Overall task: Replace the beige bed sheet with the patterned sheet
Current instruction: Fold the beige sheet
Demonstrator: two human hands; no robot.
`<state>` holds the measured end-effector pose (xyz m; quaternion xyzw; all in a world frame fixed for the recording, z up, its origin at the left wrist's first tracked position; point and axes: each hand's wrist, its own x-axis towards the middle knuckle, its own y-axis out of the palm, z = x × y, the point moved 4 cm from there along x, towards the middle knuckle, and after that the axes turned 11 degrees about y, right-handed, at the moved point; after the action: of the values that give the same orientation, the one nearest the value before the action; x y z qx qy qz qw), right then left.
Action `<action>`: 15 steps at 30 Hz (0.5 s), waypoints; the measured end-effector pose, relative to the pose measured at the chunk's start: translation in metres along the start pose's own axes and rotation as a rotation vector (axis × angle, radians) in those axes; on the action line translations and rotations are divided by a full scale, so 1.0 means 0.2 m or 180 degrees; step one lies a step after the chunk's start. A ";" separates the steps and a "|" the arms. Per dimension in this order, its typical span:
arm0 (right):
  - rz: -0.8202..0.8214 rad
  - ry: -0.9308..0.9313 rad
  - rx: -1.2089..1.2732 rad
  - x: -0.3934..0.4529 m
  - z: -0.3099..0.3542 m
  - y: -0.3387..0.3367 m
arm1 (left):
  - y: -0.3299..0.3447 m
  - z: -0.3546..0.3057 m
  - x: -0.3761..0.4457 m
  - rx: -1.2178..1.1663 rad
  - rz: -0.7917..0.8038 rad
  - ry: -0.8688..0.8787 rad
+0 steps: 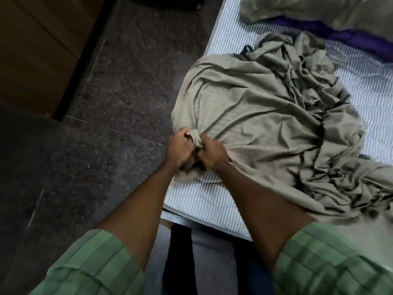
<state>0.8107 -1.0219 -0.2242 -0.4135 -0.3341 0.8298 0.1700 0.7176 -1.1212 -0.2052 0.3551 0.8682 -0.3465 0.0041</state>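
From the head camera, the beige bed sheet lies bunched and heavily wrinkled on the striped mattress, spreading from the centre of the frame out toward three and four o'clock, with its smoother part draped over the mattress's left edge; the left hand is clenched round a gathered edge of that sheet just below centre, at about six o'clock, fingers curled over a small roll of cloth; the right hand sits just beside it, touching it, and likewise grasps the same gathered edge, thumb and fingers pinching the fabric; both forearms reach up from five and seven o'clock out of rolled green checked sleeves; at one o'clock a purple cloth lies across the mattress, and a second beige piece rests beyond it at the top edge; the dark speckled floor fills nine o'clock, and a brown wooden cabinet stands at eleven o'clock.
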 end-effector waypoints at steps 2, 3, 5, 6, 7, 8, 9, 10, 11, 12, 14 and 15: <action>-0.0032 0.0151 0.0265 0.04 0.02 -0.01 | -0.08 0.04 0.04 0.0675 0.0345 0.0375; 0.0041 0.0129 0.0350 0.05 0.04 -0.01 | -0.12 0.07 0.06 0.0910 0.0561 0.0512; 0.0227 0.0180 0.0616 0.08 0.03 0.00 | -0.17 0.11 0.11 0.1197 0.0942 0.0806; 0.0254 0.0344 0.0864 0.10 0.00 0.01 | -0.19 0.12 0.13 0.1396 0.1102 0.0877; 0.0226 0.0575 0.1107 0.12 -0.05 0.01 | -0.21 0.13 0.16 0.1604 0.1186 0.0938; 0.0206 0.0773 0.1298 0.14 -0.10 0.01 | -0.23 0.13 0.19 0.1745 0.1172 0.0917; 0.0179 0.0910 0.1424 0.14 -0.13 0.01 | -0.25 0.14 0.21 0.1749 0.1066 0.0814; 0.0103 0.0972 0.1525 0.12 -0.14 -0.01 | -0.27 0.14 0.22 0.1656 0.0919 0.0623; 0.0013 0.1146 0.1750 0.10 -0.15 -0.03 | -0.29 0.14 0.23 0.1542 0.0815 0.0411; -0.0073 0.1369 0.2136 0.07 -0.16 -0.07 | -0.28 0.14 0.23 0.1411 0.0785 0.0274; -0.0289 0.1755 0.2910 0.02 -0.20 -0.11 | -0.25 0.09 0.24 0.0920 0.0824 0.0092; -0.0455 0.1940 0.3174 -0.01 -0.23 -0.14 | -0.23 0.06 0.24 0.0593 0.0825 -0.0062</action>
<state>0.8487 -0.9847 -0.2236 -0.4799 0.1334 0.7170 0.4877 0.6514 -1.1217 -0.1988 0.4597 0.7791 -0.4255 0.0243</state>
